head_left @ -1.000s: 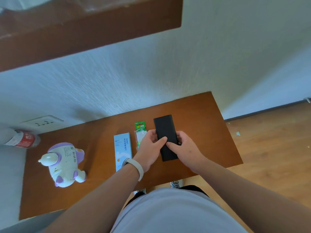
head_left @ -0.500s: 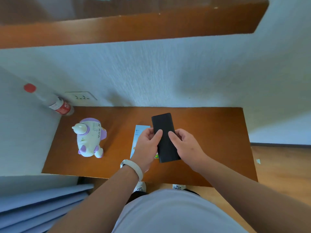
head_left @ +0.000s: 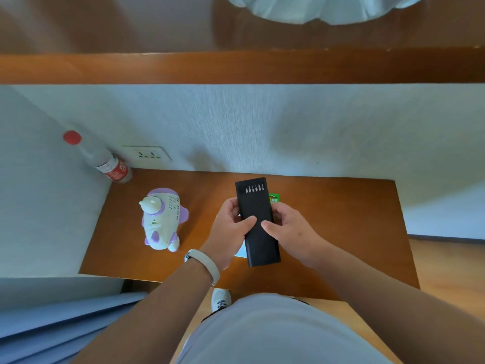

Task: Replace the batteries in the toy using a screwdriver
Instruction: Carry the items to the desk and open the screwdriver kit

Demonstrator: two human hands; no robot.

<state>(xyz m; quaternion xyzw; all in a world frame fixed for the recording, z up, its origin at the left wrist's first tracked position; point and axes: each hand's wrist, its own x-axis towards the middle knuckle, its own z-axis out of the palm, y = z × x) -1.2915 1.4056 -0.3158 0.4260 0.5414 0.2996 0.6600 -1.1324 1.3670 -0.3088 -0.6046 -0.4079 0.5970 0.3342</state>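
A long black screwdriver case (head_left: pixel 256 222) is held above the brown desk (head_left: pixel 341 219). Its inner tray sticks out at the far end, showing a row of silver bits (head_left: pixel 254 189). My left hand (head_left: pixel 231 229) grips the case's left side with the thumb on top. My right hand (head_left: pixel 291 229) grips its right side, thumb also on top. The white and purple toy (head_left: pixel 161 222) stands on the desk to the left, apart from both hands. A green battery pack (head_left: pixel 274 198) peeks out behind the case. A white box (head_left: pixel 240 252) is mostly hidden under the case.
A clear bottle with a red cap and red label (head_left: pixel 105 161) leans in the desk's back left corner beside a wall socket (head_left: pixel 148 154). A wooden shelf (head_left: pixel 236 68) hangs overhead. Wood floor lies to the right.
The case's inner tray has slid out at the far end, exposing the bits. The camera has swung, so the desk now sits more square in view.
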